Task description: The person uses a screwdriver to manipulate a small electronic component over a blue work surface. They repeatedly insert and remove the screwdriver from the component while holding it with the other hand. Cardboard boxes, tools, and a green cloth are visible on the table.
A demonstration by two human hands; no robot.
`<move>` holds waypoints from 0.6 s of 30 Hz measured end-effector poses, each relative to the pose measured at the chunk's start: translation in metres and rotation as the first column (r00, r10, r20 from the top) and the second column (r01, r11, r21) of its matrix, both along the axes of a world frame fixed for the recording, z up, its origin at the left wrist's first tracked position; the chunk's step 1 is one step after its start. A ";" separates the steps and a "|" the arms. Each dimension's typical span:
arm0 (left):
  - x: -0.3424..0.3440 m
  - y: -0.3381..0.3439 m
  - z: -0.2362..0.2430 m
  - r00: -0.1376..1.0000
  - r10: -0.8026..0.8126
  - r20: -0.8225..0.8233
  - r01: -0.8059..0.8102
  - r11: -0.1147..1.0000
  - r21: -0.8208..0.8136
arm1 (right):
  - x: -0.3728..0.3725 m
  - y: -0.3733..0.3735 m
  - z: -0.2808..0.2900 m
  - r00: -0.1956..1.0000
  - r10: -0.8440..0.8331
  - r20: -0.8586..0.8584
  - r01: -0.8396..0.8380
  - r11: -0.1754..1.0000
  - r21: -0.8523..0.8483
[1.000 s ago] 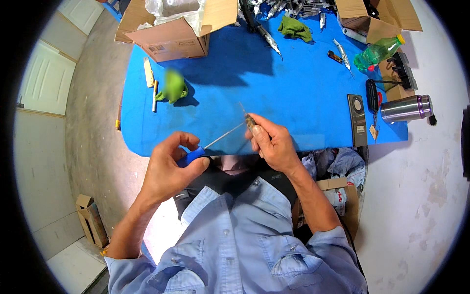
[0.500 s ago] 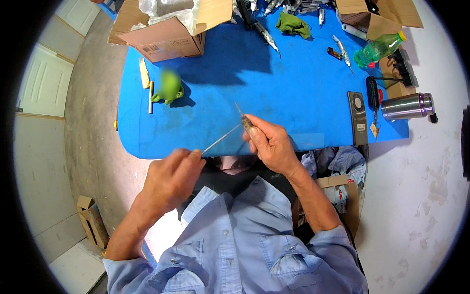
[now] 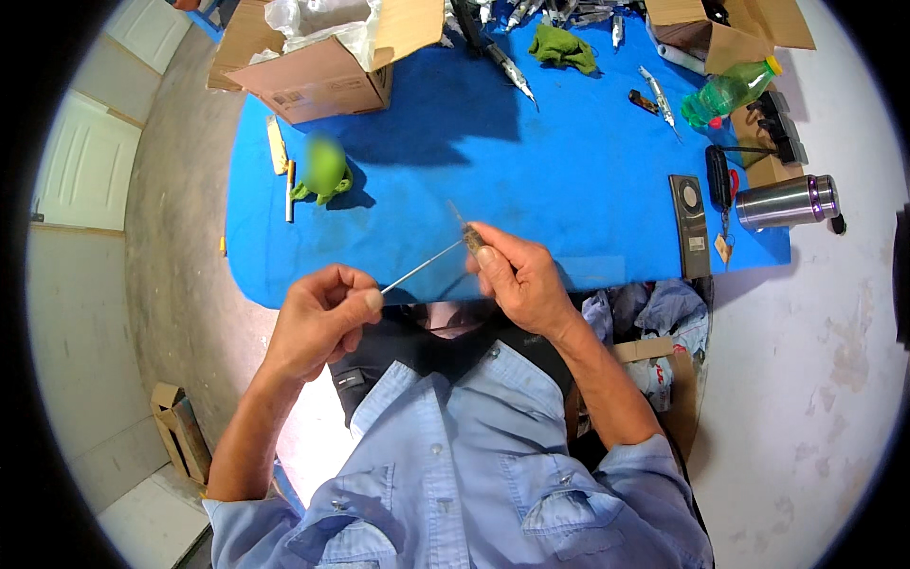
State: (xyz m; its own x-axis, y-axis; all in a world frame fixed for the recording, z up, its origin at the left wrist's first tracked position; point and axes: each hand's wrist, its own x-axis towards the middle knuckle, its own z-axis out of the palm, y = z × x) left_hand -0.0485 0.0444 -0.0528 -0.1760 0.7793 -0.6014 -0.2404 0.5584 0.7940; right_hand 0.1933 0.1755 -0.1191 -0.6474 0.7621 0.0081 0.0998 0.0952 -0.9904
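My left hand [image 3: 327,318] is closed, with thumb and fingers pinching one end of a thin grey metal rod [image 3: 422,268]. The rod slants up to the right, and its far end meets the fingers of my right hand [image 3: 521,280]. Between thumb and forefinger, that hand grips a short brownish tool [image 3: 472,238] with a thin pointed tip directed up and away; its exact kind is unclear. Both hands are over the near edge of the blue-covered table [image 3: 427,180]. Beyond my left hand sits a green figure [image 3: 324,175], its top blurred.
A cardboard box [image 3: 318,81] stands far left, near a short tube [image 3: 290,192]. Several slim silvery pen-like tools [image 3: 512,68] and a green cloth [image 3: 561,47] lie at the back. On the right are a green bottle [image 3: 730,93], steel flask [image 3: 787,202] and flat grey device [image 3: 691,228].
My left hand was blurred by motion and now shows sharply, turned so its thumb and fingers are visible on the rod. My right hand has barely moved.
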 end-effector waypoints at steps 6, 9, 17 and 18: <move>0.003 -0.002 0.005 0.652 -0.045 -0.757 0.429 0.845 0.320 | -0.003 -0.001 0.002 1.000 -0.015 0.012 0.015 1.000 0.001; 0.005 -0.003 0.005 0.311 0.042 -0.949 0.636 0.733 0.241 | -0.002 0.000 0.003 1.000 -0.015 0.025 0.015 1.000 0.018; 0.014 -0.009 0.002 -0.067 0.136 -0.988 0.775 0.631 0.034 | -0.001 0.000 0.000 1.000 -0.007 0.008 0.007 1.000 0.014; 0.013 -0.008 0.002 -0.009 0.094 -0.996 0.765 0.641 0.053 | 0.000 0.000 0.000 1.000 -0.005 0.015 0.005 1.000 0.019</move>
State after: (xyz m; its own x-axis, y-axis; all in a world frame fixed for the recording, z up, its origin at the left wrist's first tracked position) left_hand -0.0351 0.0360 -0.0503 0.2111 0.9413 0.2636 0.9405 -0.2690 0.2074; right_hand 0.1932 0.1753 -0.1189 -0.6435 0.7653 0.0132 0.1149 0.1136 -0.9869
